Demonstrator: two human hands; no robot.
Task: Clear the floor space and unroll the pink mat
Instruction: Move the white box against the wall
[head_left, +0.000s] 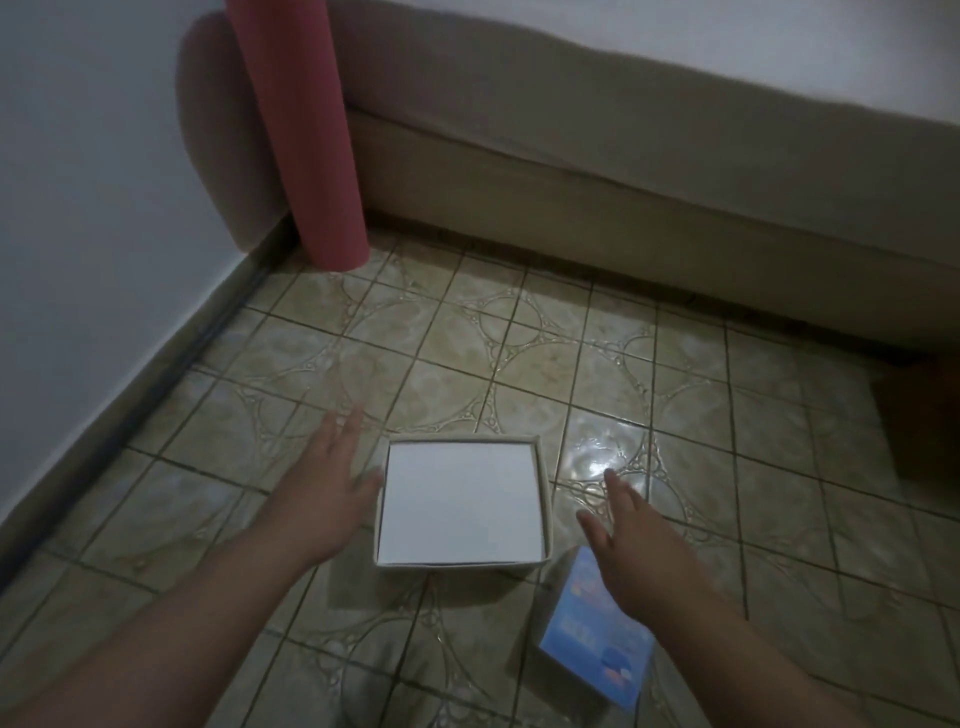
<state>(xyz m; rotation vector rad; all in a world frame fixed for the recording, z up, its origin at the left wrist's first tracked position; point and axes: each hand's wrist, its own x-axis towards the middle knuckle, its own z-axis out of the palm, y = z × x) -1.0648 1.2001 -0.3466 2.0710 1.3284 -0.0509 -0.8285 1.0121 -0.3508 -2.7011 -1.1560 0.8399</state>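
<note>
Single head-worn wide view, looking forward and down, close over tiled floor (467, 364), wall (104, 182) left, sofa (623, 156) ahead

My left hand (324, 483) and right hand (631, 540) are bare, with no rings, watch or bracelet; both forearms are uncovered, no sleeves showing.

Between the open hands sits a matt white cardboard box (460, 503). Under the right palm, a glossy blue printed box (597, 631). Beyond both, glazed tile floor (545, 364) and matt, foam-like pink mat (304, 130).
</note>
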